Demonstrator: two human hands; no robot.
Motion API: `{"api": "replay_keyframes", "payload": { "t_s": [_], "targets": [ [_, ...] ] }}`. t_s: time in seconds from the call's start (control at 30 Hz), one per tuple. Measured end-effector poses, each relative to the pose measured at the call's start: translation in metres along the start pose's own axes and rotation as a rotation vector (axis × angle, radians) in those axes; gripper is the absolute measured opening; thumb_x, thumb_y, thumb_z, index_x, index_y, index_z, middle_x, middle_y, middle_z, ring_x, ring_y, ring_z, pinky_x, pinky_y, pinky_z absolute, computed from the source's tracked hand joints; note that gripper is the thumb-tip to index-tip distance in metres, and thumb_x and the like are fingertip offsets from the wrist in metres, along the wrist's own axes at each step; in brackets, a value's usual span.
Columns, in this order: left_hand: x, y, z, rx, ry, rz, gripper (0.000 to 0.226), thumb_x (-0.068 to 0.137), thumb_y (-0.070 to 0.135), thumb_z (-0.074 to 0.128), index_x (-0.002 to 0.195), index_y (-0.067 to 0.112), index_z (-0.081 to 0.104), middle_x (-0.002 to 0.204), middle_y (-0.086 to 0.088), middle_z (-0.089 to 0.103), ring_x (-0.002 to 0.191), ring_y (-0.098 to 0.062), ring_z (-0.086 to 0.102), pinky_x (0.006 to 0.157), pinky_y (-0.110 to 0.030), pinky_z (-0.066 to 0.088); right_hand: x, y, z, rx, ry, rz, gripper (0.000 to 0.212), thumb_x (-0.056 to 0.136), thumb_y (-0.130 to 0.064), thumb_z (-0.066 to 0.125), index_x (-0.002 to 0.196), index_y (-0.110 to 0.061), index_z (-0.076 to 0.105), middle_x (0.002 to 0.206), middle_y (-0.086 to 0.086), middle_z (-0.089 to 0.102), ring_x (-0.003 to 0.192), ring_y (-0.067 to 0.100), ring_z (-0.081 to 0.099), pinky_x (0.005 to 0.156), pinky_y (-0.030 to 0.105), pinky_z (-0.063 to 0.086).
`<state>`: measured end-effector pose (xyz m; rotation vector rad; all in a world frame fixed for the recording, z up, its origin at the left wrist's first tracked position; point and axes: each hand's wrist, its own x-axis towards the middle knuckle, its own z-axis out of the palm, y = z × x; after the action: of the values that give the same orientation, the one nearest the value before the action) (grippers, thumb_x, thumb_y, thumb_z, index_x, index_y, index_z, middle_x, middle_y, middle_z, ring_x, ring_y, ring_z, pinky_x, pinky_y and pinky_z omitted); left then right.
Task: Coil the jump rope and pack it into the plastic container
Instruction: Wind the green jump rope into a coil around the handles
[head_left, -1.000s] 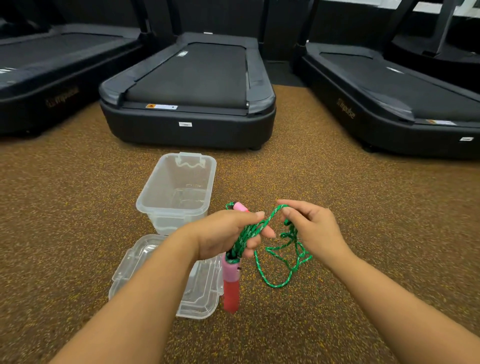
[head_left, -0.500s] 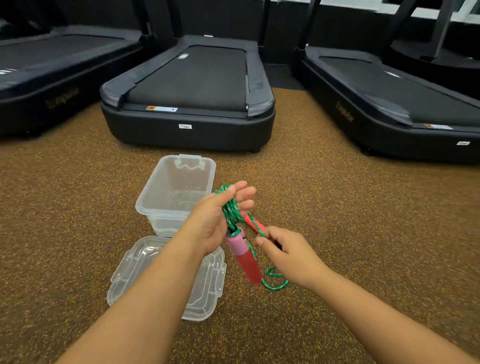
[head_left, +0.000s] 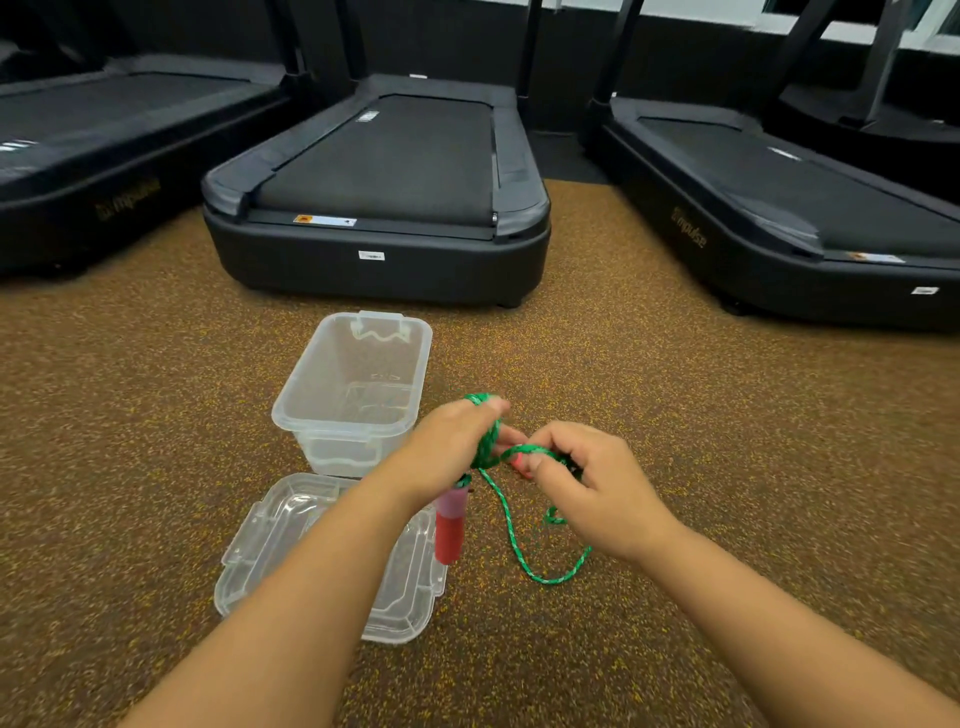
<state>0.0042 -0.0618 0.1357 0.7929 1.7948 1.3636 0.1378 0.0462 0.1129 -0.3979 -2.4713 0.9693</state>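
My left hand (head_left: 447, 447) grips a bundle of green jump rope (head_left: 511, 535) coils, with a pink and red handle (head_left: 449, 525) hanging below the fist. My right hand (head_left: 587, 483) pinches a strand of the same rope close beside the left hand, and a tip of the second red handle shows between the two hands. A loose loop of rope dangles beneath them. The clear plastic container (head_left: 291, 410) stands open on the floor just left of and beyond my left hand. Its clear lid (head_left: 270, 540) lies on the floor under my left forearm.
Brown speckled gym floor (head_left: 675, 405) surrounds the container. A black treadmill (head_left: 379, 208) stands straight ahead behind the container. Two more treadmills flank it, one on the left (head_left: 78, 156) and one on the right (head_left: 779, 208).
My right hand rose from low by the hanging handle to beside the left hand, bringing a rope strand across. The left hand closed over the coils and the handle hangs straighter.
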Motion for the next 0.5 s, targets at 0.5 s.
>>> {"api": "replay_keyframes", "payload": {
  "t_s": [0.5],
  "targets": [
    [-0.004, 0.005, 0.001, 0.037, -0.214, 0.040, 0.022, 0.100, 0.017, 0.041, 0.084, 0.010, 0.054, 0.051, 0.005, 0.044, 0.046, 0.000, 0.053, 0.055, -0.015, 0.042, -0.009, 0.026, -0.012, 0.256, 0.019, 0.133, 0.029, 0.082, -0.031, 0.064, 0.111, -0.032, 0.065, 0.104, -0.008, 0.069, 0.097, 0.001, 0.062, 0.086, 0.020, 0.048]
  ]
}}
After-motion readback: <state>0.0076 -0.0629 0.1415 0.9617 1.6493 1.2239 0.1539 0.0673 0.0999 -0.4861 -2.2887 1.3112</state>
